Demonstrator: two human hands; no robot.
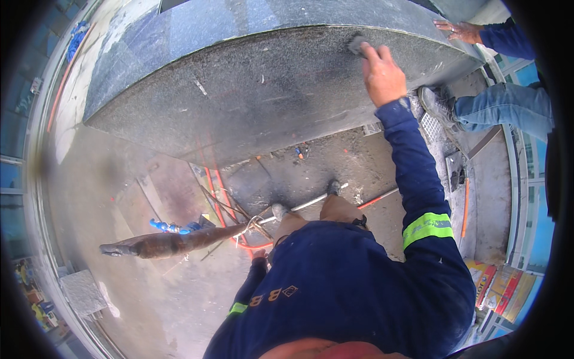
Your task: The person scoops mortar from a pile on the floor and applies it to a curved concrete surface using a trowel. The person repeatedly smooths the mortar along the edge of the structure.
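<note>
Grey block [82, 293] sits on your side of slab [281, 90], well apart from its left end. Brown bundle [173, 244] lies on your side of slab, blue coil [170, 227] just beside bundle. Orange hose [210, 182] runs from near slab's lower edge toward you. Your left hand [259, 254] hangs well apart from slab, near bundle's thin end; partly hidden, can't tell grip. Dark pad [357, 45] touches slab's near face, just under upper edge, pinched in fingertips of your right hand [384, 75]. Co-worker's boot [439, 109] stands beside slab's right end; co-worker's hand [461, 31] rests on slab's top there.
</note>
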